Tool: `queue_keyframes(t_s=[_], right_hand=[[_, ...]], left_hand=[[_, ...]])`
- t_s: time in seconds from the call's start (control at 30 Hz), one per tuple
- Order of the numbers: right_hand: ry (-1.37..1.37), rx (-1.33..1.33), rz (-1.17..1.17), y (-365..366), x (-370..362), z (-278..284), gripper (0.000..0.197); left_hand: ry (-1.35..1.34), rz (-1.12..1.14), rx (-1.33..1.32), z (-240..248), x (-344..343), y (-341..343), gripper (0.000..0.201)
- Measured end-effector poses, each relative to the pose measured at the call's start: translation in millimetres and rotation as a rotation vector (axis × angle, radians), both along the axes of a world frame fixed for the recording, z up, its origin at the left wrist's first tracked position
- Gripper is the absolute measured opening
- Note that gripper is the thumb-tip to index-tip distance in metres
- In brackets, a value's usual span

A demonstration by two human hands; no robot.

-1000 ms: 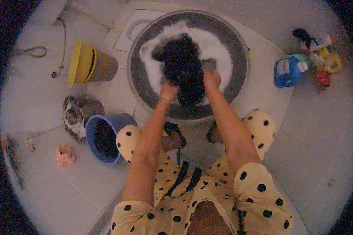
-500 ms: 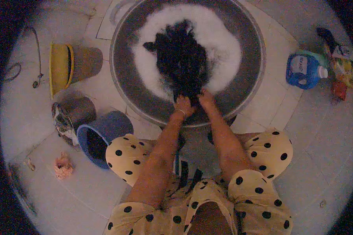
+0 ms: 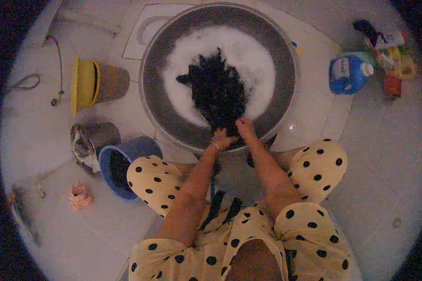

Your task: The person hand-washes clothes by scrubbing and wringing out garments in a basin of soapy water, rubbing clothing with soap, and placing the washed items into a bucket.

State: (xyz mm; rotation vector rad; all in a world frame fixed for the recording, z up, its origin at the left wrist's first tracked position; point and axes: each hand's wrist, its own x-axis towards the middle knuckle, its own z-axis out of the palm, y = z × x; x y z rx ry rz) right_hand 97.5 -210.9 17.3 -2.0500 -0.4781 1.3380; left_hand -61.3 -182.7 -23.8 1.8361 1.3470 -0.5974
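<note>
A wide metal basin point(image 3: 287, 82) stands in front of me, with white suds point(image 3: 262, 61) spread over the water inside. Amid the foam lies a bunched black cloth point(image 3: 218, 91), wet-looking, its exact kind not clear. At the basin's near side, my left hand point(image 3: 223, 139) is closed on the near end of that cloth, thumb toward the right. Just to its right, my right hand point(image 3: 245, 127) pinches the cloth's near right edge. Dark fabric hides some fingertips of both hands.
On the left are a yellow-rimmed bucket point(image 3: 82, 86), a dark bucket point(image 3: 105, 133) with pale cloth over its rim, a blue bucket point(image 3: 143, 147) and a pink crumpled item point(image 3: 81, 195). To the right stand a blue detergent bottle point(image 3: 347, 75) and colourful packets point(image 3: 401, 61).
The whole view has shifted, so the basin sits lower and looks smaller. Both hands remain at the near end of the black cloth.
</note>
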Motion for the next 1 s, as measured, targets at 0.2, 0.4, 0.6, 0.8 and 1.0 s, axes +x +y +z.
queue_keyframes(t_s=[0.2, 0.4, 0.6, 0.8, 1.0], right_hand=[[-0.157, 0.375, -0.138, 62.0, -52.2, 102.3, 0.041], [0.114, 0.601, -0.201, 31.8, -25.3, 161.9, 0.045], [-0.027, 1.103, -0.139, 38.5, -34.3, 227.3, 0.052], [0.065, 1.132, 0.004, 61.2, -37.9, 274.6, 0.054], [0.303, 0.428, -0.080, 59.9, -64.7, 129.6, 0.054]], left_hand=[[-0.774, 0.880, -0.373, 29.6, -44.2, 86.5, 0.071], [-0.448, 0.416, 0.226, 186.7, 20.6, 75.0, 0.058], [-0.620, 0.486, 0.538, 327.3, 39.9, 84.5, 0.043], [-0.909, 0.660, 0.473, 349.2, 18.3, 99.5, 0.041], [-0.023, 0.472, 0.417, 145.0, -17.7, 98.8, 0.065]])
